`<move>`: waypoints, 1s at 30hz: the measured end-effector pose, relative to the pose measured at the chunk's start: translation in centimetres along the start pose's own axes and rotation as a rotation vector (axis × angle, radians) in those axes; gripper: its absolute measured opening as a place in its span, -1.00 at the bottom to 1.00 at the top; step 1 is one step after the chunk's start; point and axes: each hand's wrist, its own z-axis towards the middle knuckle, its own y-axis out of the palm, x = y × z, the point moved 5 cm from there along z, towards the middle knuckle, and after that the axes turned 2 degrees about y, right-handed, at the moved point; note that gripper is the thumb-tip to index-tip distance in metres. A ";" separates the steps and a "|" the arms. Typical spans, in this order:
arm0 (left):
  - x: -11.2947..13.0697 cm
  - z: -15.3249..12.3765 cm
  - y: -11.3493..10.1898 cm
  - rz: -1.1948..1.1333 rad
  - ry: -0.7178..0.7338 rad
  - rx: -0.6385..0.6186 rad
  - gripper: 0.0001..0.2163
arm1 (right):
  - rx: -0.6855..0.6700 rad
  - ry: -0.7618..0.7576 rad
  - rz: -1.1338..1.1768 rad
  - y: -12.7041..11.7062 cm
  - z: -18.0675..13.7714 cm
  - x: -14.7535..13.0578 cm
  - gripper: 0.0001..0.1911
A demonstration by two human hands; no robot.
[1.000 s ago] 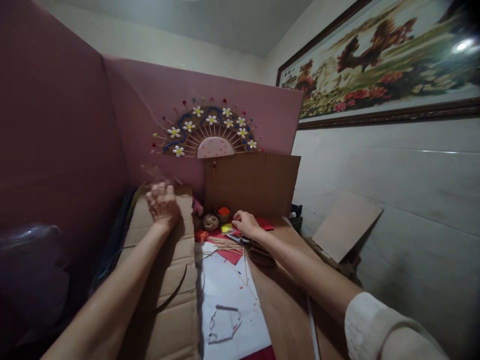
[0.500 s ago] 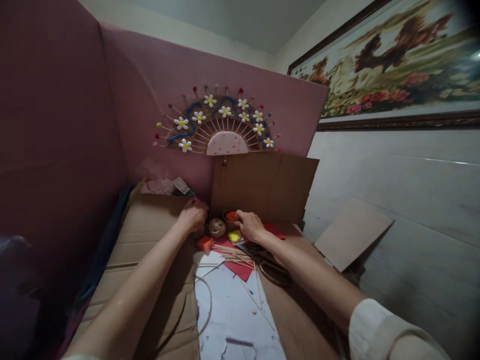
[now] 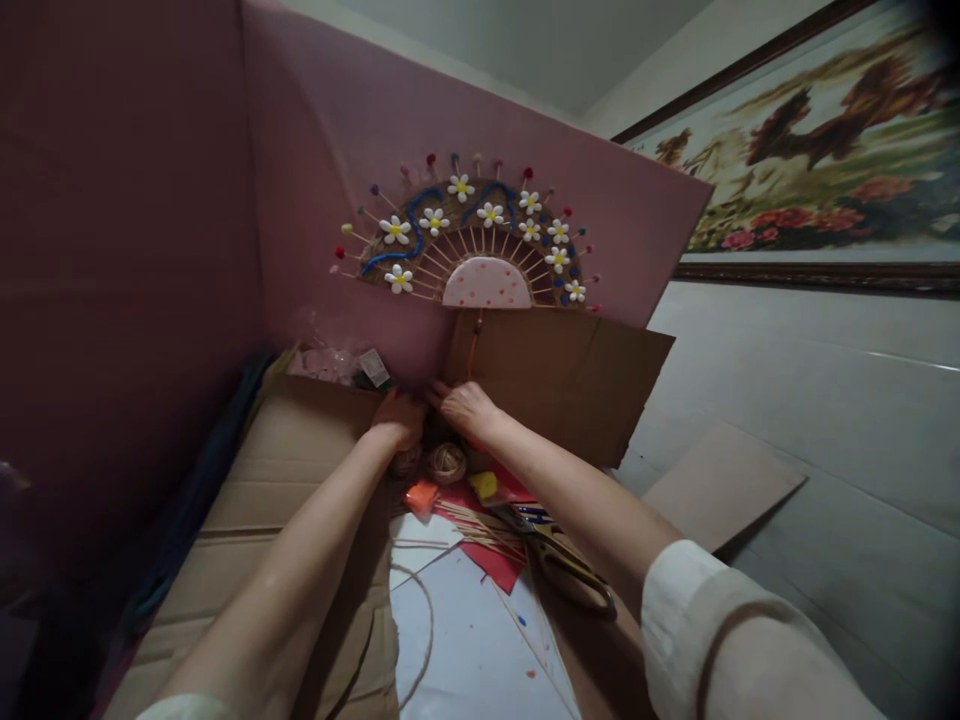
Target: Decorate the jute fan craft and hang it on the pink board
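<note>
My left hand is curled at the far end of the work surface, above a ball of brown twine. Its fingertips are turned away, so what they grip is hidden. Close beside it, my right hand reaches left with bent fingers; I cannot make out what is between them. Just in front of the hands lie another twine ball, an orange packet and a yellow packet. Thin wooden sticks and scissors lie nearer me on the paper and board.
A decorated fan with white flowers stands against the pink panel, above a brown cardboard sheet. Folded cardboard lies left of white paper. A plastic bag sits behind, and a loose board leans at right.
My right hand has moved left from the small bowl of orange material to beside my left hand. The left hand stays near the twine. The view has shifted slightly.
</note>
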 end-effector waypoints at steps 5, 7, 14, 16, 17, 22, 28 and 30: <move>-0.4 -0.1 0.4 0.010 -0.001 -0.033 -0.71 | -0.050 -0.023 -0.019 0.9 1.5 0.2 -0.67; -0.5 -0.2 0.4 0.013 -0.005 -0.038 -0.72 | -0.045 -0.047 -0.028 0.8 1.6 0.3 -0.70; -0.7 -0.4 0.6 0.014 -0.001 -0.030 -0.72 | -0.033 -0.013 -0.031 0.4 2.3 0.2 -0.69; -0.7 -0.3 0.7 0.012 -0.002 -0.033 -0.73 | -0.026 0.012 -0.029 0.6 2.4 0.2 -0.68; -0.7 -0.3 0.6 0.011 -0.004 -0.035 -0.73 | -0.021 0.022 -0.029 0.7 2.5 0.2 -0.67; -0.6 -0.4 0.4 0.012 -0.016 -0.041 -0.72 | 0.018 0.048 -0.031 1.0 3.0 0.2 -0.60; -0.6 -0.3 0.7 0.008 -0.021 -0.034 -0.72 | 0.039 0.030 -0.024 1.5 4.0 0.4 -0.63; -0.7 -0.3 0.8 0.008 -0.017 -0.021 -0.72 | 0.053 0.019 -0.021 1.7 4.2 0.5 -0.64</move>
